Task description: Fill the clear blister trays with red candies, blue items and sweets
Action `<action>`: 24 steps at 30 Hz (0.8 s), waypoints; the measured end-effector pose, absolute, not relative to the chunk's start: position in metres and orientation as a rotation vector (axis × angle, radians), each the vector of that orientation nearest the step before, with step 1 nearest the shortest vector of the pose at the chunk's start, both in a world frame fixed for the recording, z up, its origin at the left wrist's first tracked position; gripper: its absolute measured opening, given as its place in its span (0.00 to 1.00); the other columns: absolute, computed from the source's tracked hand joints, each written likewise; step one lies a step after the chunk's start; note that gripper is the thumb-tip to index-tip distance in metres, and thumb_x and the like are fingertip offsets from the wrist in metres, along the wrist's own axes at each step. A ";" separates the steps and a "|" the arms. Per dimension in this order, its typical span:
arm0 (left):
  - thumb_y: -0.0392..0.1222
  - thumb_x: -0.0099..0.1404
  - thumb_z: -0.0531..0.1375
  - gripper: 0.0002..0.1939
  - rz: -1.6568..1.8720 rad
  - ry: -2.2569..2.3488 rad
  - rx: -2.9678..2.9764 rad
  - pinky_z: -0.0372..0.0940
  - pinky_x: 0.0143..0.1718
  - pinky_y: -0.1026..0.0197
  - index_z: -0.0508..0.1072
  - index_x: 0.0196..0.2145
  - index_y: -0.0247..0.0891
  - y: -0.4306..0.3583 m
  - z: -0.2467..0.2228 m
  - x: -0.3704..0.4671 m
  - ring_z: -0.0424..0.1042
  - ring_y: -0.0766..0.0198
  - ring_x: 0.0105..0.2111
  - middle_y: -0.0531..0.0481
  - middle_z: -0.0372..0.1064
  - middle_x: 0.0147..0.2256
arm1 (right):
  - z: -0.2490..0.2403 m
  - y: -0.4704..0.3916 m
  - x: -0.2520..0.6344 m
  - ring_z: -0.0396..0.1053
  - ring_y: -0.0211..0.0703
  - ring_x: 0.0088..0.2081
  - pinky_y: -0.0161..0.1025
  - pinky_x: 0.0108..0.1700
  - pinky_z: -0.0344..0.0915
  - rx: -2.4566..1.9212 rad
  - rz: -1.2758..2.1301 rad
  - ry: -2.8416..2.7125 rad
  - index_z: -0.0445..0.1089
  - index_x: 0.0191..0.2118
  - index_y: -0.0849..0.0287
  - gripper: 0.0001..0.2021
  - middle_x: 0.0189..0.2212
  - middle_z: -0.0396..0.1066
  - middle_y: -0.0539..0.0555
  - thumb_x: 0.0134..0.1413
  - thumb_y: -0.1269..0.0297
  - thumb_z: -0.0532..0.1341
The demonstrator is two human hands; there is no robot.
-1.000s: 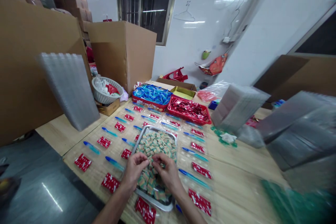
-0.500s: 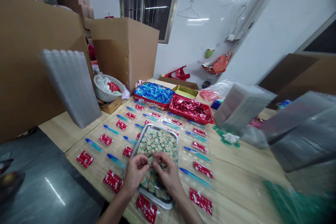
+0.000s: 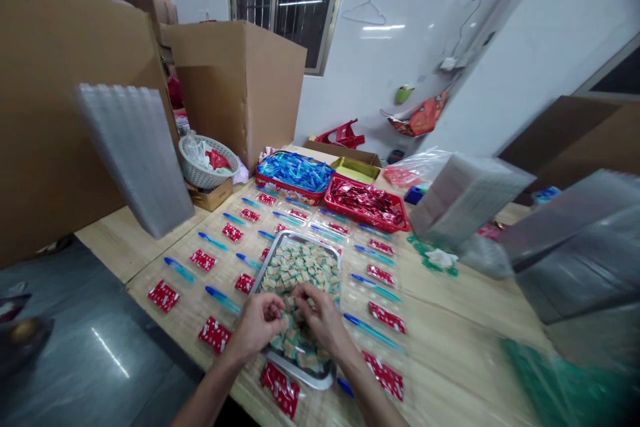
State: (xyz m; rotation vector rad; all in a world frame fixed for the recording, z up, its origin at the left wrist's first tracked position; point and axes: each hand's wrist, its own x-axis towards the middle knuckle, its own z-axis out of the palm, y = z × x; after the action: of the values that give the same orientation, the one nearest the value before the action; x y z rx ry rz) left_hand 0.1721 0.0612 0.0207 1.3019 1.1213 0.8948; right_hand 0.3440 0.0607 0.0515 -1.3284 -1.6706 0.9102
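Observation:
A metal tray (image 3: 324,381) lies on the table, filled with small square tan-and-green pieces (image 3: 300,267). Over its near half, my left hand (image 3: 255,325) has its fingers curled in and the thumb pressed toward them. Opposite it, my right hand (image 3: 324,321) pinches just above the pieces, fingertips pointing down and left. Whatever sits between the fingertips of either hand is too small or hidden to make out. Around the tray, clear plastic packs are laid out in rows, with blue pens (image 3: 373,332) and red dotted packets (image 3: 214,333) on them.
Beyond the rows stand a tin of blue pens (image 3: 295,173) and a red basket (image 3: 406,221) of red packets. Tall stacks of clear plastic trays rise at left (image 3: 137,160) and right (image 3: 463,197). A white basket (image 3: 203,178) stands near cardboard boxes (image 3: 273,90).
My right hand has shifted slightly up and right, and the gap between my hands is a little wider. The camera view has tilted slightly.

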 end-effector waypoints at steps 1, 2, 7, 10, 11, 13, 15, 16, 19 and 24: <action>0.29 0.42 0.59 0.10 0.883 1.134 1.304 0.59 0.24 0.67 0.72 0.27 0.33 0.062 0.019 0.170 0.65 0.68 0.22 0.56 0.65 0.21 | 0.054 0.063 0.348 0.64 0.41 0.30 0.36 0.35 0.58 -1.332 0.900 -1.644 0.68 0.28 0.58 0.05 0.25 0.67 0.50 0.50 0.67 0.56; 0.29 0.42 0.59 0.10 0.883 1.150 1.304 0.59 0.24 0.67 0.72 0.26 0.32 0.062 0.017 0.168 0.65 0.68 0.22 0.56 0.65 0.20 | 0.058 0.065 0.353 0.64 0.41 0.30 0.36 0.34 0.58 -1.335 0.905 -1.617 0.68 0.28 0.58 0.05 0.24 0.66 0.49 0.50 0.66 0.56; 0.32 0.44 0.60 0.08 1.004 1.178 1.196 0.63 0.26 0.66 0.73 0.27 0.32 0.064 0.015 0.170 0.67 0.67 0.24 0.54 0.68 0.22 | 0.067 0.066 0.360 0.59 0.37 0.24 0.34 0.29 0.55 -1.270 1.217 -1.471 0.68 0.25 0.59 0.07 0.20 0.62 0.46 0.43 0.62 0.63; 0.33 0.44 0.62 0.08 1.089 1.131 1.057 0.63 0.26 0.66 0.72 0.26 0.33 0.062 0.021 0.179 0.68 0.67 0.24 0.53 0.69 0.22 | 0.056 0.058 0.346 0.58 0.36 0.24 0.33 0.28 0.55 -1.204 1.347 -1.385 0.68 0.24 0.59 0.06 0.21 0.62 0.47 0.40 0.63 0.64; 0.33 0.43 0.62 0.08 1.108 1.116 1.019 0.63 0.25 0.66 0.72 0.26 0.33 0.061 0.025 0.181 0.68 0.67 0.24 0.53 0.70 0.22 | 0.052 0.056 0.341 0.59 0.37 0.25 0.34 0.29 0.56 -1.196 1.330 -1.379 0.68 0.23 0.59 0.06 0.22 0.63 0.47 0.39 0.64 0.64; 0.33 0.43 0.63 0.08 1.111 1.084 0.974 0.63 0.25 0.66 0.72 0.25 0.33 0.058 0.032 0.183 0.68 0.68 0.23 0.54 0.70 0.22 | 0.045 0.053 0.334 0.61 0.37 0.26 0.34 0.30 0.57 -1.217 1.272 -1.392 0.67 0.23 0.59 0.04 0.23 0.64 0.48 0.38 0.66 0.63; 0.34 0.42 0.64 0.09 1.088 1.061 0.959 0.64 0.26 0.66 0.72 0.26 0.33 0.055 0.037 0.182 0.68 0.67 0.23 0.54 0.70 0.22 | 0.041 0.053 0.330 0.60 0.37 0.25 0.34 0.29 0.56 -1.280 1.230 -1.420 0.68 0.24 0.59 0.02 0.20 0.63 0.47 0.39 0.68 0.61; 0.33 0.42 0.65 0.09 1.076 1.054 0.957 0.65 0.27 0.65 0.72 0.26 0.33 0.054 0.039 0.181 0.68 0.67 0.23 0.54 0.70 0.22 | 0.040 0.053 0.329 0.60 0.37 0.24 0.34 0.28 0.56 -1.312 1.216 -1.437 0.68 0.24 0.59 0.01 0.20 0.63 0.46 0.39 0.68 0.60; 0.32 0.41 0.65 0.10 1.067 1.066 0.972 0.65 0.28 0.66 0.72 0.25 0.34 0.054 0.038 0.178 0.69 0.67 0.24 0.54 0.70 0.22 | 0.041 0.054 0.332 0.60 0.37 0.24 0.33 0.28 0.56 -1.360 1.169 -1.500 0.68 0.26 0.59 0.02 0.20 0.64 0.47 0.41 0.69 0.59; 0.32 0.43 0.62 0.07 1.108 1.152 1.090 0.66 0.27 0.65 0.71 0.25 0.35 0.062 0.021 0.169 0.69 0.66 0.24 0.54 0.69 0.22 | 0.046 0.055 0.347 0.66 0.42 0.34 0.38 0.38 0.59 -1.414 0.891 -1.828 0.70 0.31 0.58 0.07 0.30 0.70 0.51 0.45 0.74 0.57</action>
State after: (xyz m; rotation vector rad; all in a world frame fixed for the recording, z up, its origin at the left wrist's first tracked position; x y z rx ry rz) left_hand 0.1692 0.0624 0.0205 1.0896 1.1521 1.1080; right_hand 0.3467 0.0546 0.0461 -1.4136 -1.8279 0.8908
